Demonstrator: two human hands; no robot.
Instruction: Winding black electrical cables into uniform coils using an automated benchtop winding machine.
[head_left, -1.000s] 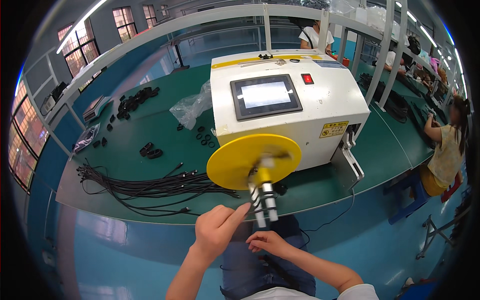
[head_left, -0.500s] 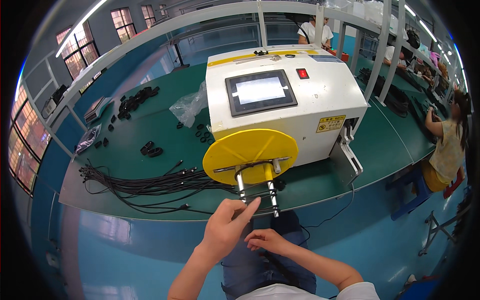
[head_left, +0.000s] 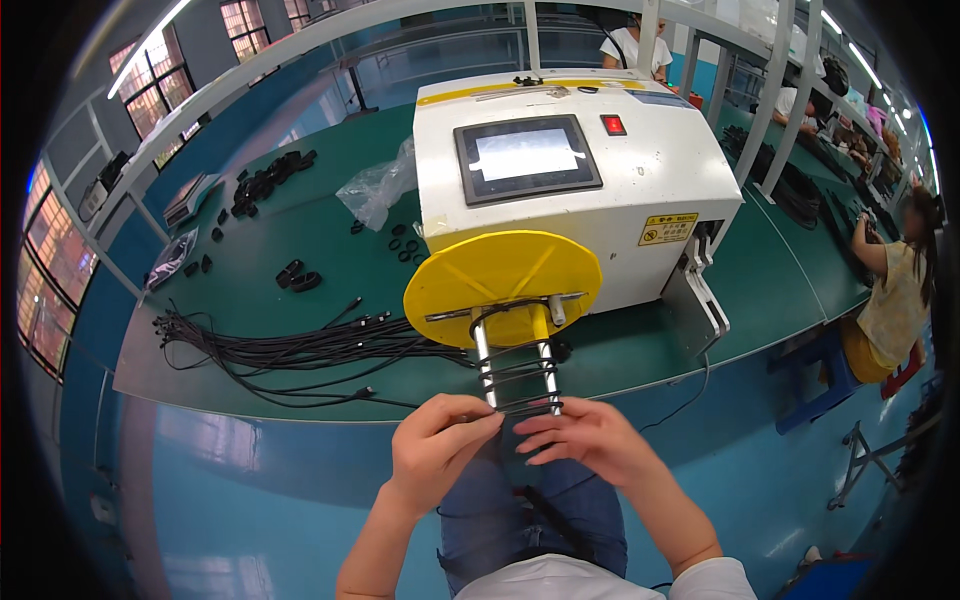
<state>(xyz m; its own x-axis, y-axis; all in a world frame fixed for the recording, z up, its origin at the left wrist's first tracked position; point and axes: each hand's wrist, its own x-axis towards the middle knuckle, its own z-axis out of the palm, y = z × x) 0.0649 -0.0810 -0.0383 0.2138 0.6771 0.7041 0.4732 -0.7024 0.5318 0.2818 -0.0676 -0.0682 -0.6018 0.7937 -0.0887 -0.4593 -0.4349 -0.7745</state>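
A black cable is wound in several turns around two metal prongs that stick out from a yellow disc. The disc is on the front of a white winding machine. My left hand is closed in a pinch at the tip of the left prong, where the cable passes; its fingertips partly hide what they grip. Beside the right prong's tip, my right hand has its fingers spread, with the fingertips against or very near the outermost turns.
Left of the disc lies a bundle of black cables with plugs. Black rings, black looped bands and a clear plastic bag lie behind it. A metal bracket juts out at right. Another person sits further right.
My right hand has risen from my lap to the right prong's tip, and its fingers have spread. My left hand has shifted slightly down and left, its pointing index finger now drawn into a pinch.
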